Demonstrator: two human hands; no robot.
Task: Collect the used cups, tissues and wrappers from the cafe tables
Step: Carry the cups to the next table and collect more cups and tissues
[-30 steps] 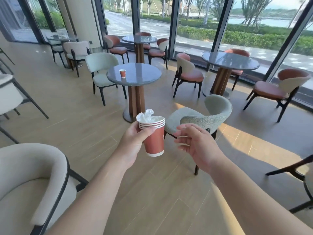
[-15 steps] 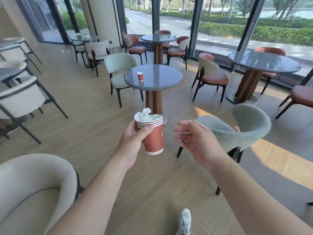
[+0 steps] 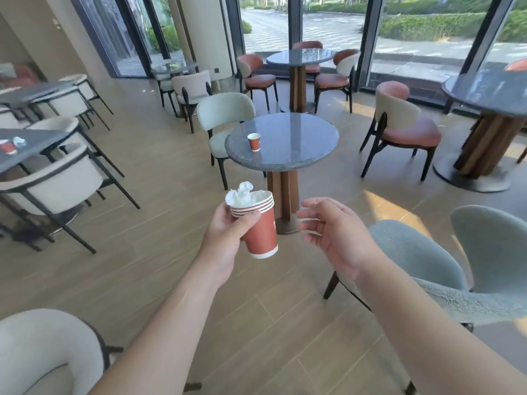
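Note:
My left hand (image 3: 228,238) grips a stack of red paper cups (image 3: 261,232) with crumpled white tissue (image 3: 245,193) stuffed in the top one. My right hand (image 3: 333,235) hovers just right of the stack, fingers spread, holding nothing. Ahead, a single small red paper cup (image 3: 253,141) stands upright on a round grey table (image 3: 296,143), towards its left side. At the far left, another red cup (image 3: 8,146) and a crumpled tissue (image 3: 20,141) lie on a dark table (image 3: 34,143).
A grey-green chair (image 3: 427,269) stands close on my right, a cream chair (image 3: 48,352) at bottom left. More chairs (image 3: 225,115) surround the round table. Other round tables (image 3: 301,57) stand by the windows. Wooden floor (image 3: 159,229) lies open between me and the table.
I have walked closer to the round table with the single cup, which now looks larger and nearer. Both hands keep their pose, the left still holding the cup stack.

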